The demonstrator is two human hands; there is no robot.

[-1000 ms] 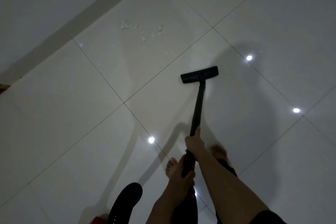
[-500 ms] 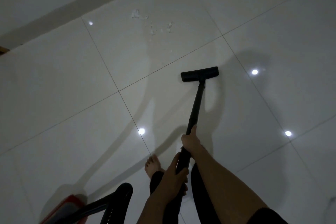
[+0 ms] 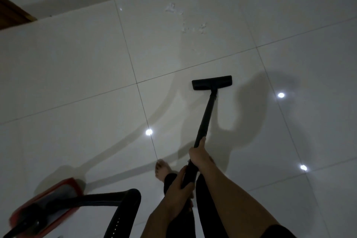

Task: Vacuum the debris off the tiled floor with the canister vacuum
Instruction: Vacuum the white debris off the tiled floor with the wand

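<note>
**Nozzle short of the debris; both hands on the wand**

Step in hand: approach stroke. The floor nozzle (image 3: 212,82) sits flat on the tiled floor (image 3: 77,63), just on the near side of a grout line (image 3: 173,72). The debris (image 3: 183,28), a scatter of pale scraps, lies beyond the nozzle and a little to its left. It is on the next tile, well apart from the nozzle. No scrap shows beside the nozzle. Judgement: pick-up not yet begun, task early.

Next move, as I read it: push the nozzle forward over the grout line and steer it slightly left, so its width covers the scatter. The largest scrap lies farthest from the nozzle, so more than one stroke is likely. The nozzle should lie flat on the tile for suction.

Hands:
- The right hand (image 3: 197,153) is wrapped round the wand (image 3: 205,118), the nearer of the two to the nozzle, with the thumb laid along the tube.
- The left hand (image 3: 179,185) grips the same wand farther back, fingers closed round it.
- Neither hand is free.

The canister vacuum (image 3: 48,205) is well behind the nozzle and to its left, its red-edged body blurred. The hose (image 3: 108,198) arcs from it toward the hand end of the wand. A bare foot (image 3: 162,170) stands behind the nozzle, just left of the wand. Possible snag: the hose could pull taut on a long forward reach.
</note>
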